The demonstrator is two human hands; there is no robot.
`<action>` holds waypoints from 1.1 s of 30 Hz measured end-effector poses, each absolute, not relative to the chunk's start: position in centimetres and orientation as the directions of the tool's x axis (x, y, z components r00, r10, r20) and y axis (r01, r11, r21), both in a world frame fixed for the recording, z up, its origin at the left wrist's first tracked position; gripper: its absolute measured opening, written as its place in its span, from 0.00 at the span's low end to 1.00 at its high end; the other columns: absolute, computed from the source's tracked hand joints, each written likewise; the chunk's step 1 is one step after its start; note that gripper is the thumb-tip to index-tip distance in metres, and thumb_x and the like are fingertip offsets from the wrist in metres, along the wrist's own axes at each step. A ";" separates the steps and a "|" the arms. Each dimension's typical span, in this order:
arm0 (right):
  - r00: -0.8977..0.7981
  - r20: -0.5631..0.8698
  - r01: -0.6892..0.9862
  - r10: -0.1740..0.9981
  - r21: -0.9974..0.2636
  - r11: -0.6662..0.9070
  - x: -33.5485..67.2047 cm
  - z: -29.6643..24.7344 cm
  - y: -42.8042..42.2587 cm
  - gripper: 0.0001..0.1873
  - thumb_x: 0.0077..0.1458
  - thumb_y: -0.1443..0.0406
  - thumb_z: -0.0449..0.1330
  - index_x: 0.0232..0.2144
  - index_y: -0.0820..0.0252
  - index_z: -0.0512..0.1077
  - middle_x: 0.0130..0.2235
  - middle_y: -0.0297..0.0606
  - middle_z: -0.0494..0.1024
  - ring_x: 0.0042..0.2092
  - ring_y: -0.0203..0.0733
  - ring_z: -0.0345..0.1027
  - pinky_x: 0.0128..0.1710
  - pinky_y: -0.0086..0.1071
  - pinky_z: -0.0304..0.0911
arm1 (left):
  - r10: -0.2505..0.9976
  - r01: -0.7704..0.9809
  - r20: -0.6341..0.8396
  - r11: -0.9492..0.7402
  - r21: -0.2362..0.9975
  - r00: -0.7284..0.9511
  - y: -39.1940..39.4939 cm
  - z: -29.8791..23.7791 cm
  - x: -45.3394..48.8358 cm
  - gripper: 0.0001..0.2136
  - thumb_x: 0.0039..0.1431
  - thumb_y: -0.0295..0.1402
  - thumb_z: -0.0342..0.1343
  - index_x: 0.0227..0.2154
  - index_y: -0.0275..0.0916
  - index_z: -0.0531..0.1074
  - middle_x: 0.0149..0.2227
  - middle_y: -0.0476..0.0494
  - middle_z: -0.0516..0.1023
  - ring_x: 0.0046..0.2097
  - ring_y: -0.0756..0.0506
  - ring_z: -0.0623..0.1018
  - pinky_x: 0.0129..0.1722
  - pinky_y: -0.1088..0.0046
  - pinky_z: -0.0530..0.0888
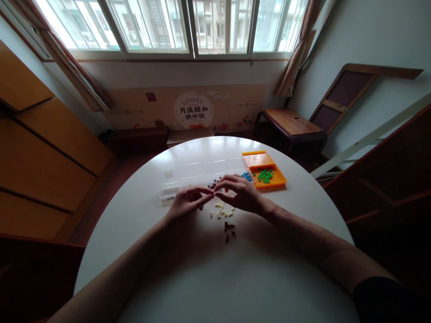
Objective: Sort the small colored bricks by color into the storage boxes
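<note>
My left hand (189,200) and my right hand (239,194) meet fingertip to fingertip over the middle of the table. Between the left thumb and index finger a tiny dark piece (213,194) just shows, and the right fingertips touch it or come very close. Whether the right fingers also grip it is hard to see. Small cream-coloured pieces (220,212) lie loose below the hands. Nearer to me is a small group of dark brown blocks (229,226). Behind my fingers, dark brown pieces (214,183) sit in a clear compartment box (191,171), partly hidden.
Blue pieces (247,176) fill the box's right end. Beside it stands an orange tray (279,183) holding green pieces (265,176). All rest on a round white table (215,278). A wooden chair (292,122) stands beyond, at the right.
</note>
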State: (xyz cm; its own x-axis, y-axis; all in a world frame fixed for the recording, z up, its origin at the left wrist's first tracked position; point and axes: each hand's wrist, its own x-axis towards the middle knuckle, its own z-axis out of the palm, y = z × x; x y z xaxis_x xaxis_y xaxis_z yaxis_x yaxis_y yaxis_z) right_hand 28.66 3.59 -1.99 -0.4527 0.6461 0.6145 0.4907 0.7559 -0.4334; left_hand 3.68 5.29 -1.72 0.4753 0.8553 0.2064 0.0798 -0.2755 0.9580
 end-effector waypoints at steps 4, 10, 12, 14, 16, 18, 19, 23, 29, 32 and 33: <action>-0.457 0.639 0.460 0.618 -0.425 0.780 28.7 -1.9 3.4 0.03 0.72 0.63 0.63 0.44 0.52 0.78 0.46 0.37 0.84 0.40 0.40 0.76 0.48 0.39 0.71 | 0.847 0.045 0.197 -0.251 0.967 0.494 5.2 -1.9 3.8 0.14 0.61 0.42 0.75 0.39 0.35 0.84 0.34 0.43 0.84 0.27 0.53 0.74 0.25 0.79 0.73; -0.475 0.653 0.386 0.590 -0.448 0.806 28.7 -1.9 3.3 0.03 0.69 0.67 0.65 0.44 0.53 0.79 0.45 0.38 0.83 0.39 0.39 0.75 0.46 0.38 0.72 | 0.865 0.035 0.237 -0.281 0.959 0.442 5.4 -2.3 3.7 0.16 0.59 0.40 0.76 0.36 0.36 0.78 0.36 0.43 0.85 0.29 0.53 0.75 0.28 0.79 0.73; -0.469 0.650 0.368 0.598 -0.472 0.801 28.6 -1.9 3.4 0.02 0.70 0.66 0.65 0.43 0.54 0.79 0.44 0.38 0.83 0.38 0.39 0.75 0.45 0.38 0.73 | 0.863 0.059 0.262 -0.317 0.947 0.433 5.3 -2.4 3.7 0.15 0.59 0.40 0.76 0.36 0.36 0.77 0.36 0.43 0.85 0.29 0.53 0.76 0.29 0.78 0.73; -0.465 0.643 0.344 0.609 -0.503 0.793 28.5 -1.9 3.5 0.01 0.70 0.66 0.66 0.41 0.54 0.79 0.43 0.38 0.82 0.38 0.39 0.74 0.43 0.37 0.73 | 0.858 0.074 0.286 -0.348 0.934 0.427 5.3 -2.4 3.7 0.15 0.60 0.40 0.76 0.36 0.36 0.77 0.37 0.43 0.86 0.29 0.52 0.76 0.29 0.78 0.73; -0.458 0.633 0.323 0.624 -0.536 0.780 28.5 -2.0 3.6 0.01 0.69 0.66 0.67 0.41 0.55 0.79 0.42 0.38 0.82 0.37 0.39 0.74 0.42 0.36 0.73 | 0.852 0.089 0.310 -0.379 0.921 0.421 5.2 -2.4 3.6 0.15 0.61 0.40 0.75 0.37 0.37 0.77 0.37 0.42 0.86 0.30 0.52 0.76 0.29 0.77 0.73; -0.425 0.635 0.319 0.645 -0.562 0.763 28.6 -2.1 3.8 0.01 0.68 0.66 0.67 0.40 0.55 0.79 0.41 0.37 0.82 0.37 0.39 0.74 0.42 0.36 0.73 | 0.845 0.121 0.339 -0.419 0.900 0.413 5.2 -2.3 3.6 0.14 0.63 0.41 0.73 0.38 0.37 0.77 0.39 0.41 0.86 0.30 0.52 0.76 0.28 0.77 0.72; -0.395 0.640 0.331 0.659 -0.570 0.752 28.6 -2.2 4.0 0.01 0.67 0.67 0.68 0.40 0.55 0.79 0.40 0.37 0.81 0.37 0.39 0.74 0.42 0.36 0.72 | 0.840 0.146 0.354 -0.445 0.884 0.412 5.1 -2.3 3.5 0.13 0.65 0.41 0.72 0.39 0.37 0.78 0.39 0.42 0.86 0.30 0.52 0.76 0.27 0.78 0.71; -0.211 0.648 0.493 0.732 -0.576 0.652 28.9 -2.6 4.6 0.03 0.66 0.67 0.69 0.38 0.55 0.81 0.39 0.36 0.83 0.36 0.39 0.75 0.44 0.38 0.70 | 0.758 0.225 0.452 -0.598 0.769 0.470 4.9 -2.3 3.5 0.08 0.69 0.37 0.68 0.39 0.38 0.78 0.36 0.46 0.83 0.29 0.53 0.76 0.29 0.78 0.71; -0.106 0.613 0.653 0.783 -0.551 0.519 29.3 -2.9 5.0 0.04 0.65 0.66 0.73 0.36 0.54 0.82 0.40 0.35 0.85 0.37 0.41 0.75 0.47 0.40 0.66 | 0.491 0.126 0.533 -0.805 0.579 0.689 4.4 -2.8 3.9 0.03 0.69 0.32 0.66 0.40 0.40 0.83 0.38 0.43 0.83 0.31 0.51 0.76 0.34 0.74 0.76; -0.118 0.604 0.671 0.788 -0.537 0.511 29.3 -2.9 4.9 0.05 0.65 0.65 0.72 0.35 0.54 0.81 0.40 0.34 0.84 0.38 0.41 0.75 0.48 0.40 0.65 | 0.406 0.118 0.510 -0.855 0.504 0.759 4.2 -3.0 3.9 0.06 0.67 0.34 0.69 0.44 0.44 0.86 0.40 0.43 0.84 0.35 0.49 0.80 0.39 0.71 0.78; -0.122 0.603 0.671 0.788 -0.535 0.513 29.2 -2.8 4.8 0.05 0.65 0.64 0.72 0.35 0.54 0.81 0.40 0.34 0.84 0.38 0.41 0.75 0.48 0.40 0.65 | 0.390 0.130 0.492 -0.867 0.482 0.778 4.2 -3.1 3.8 0.07 0.66 0.35 0.69 0.46 0.46 0.86 0.41 0.43 0.85 0.37 0.48 0.81 0.41 0.70 0.78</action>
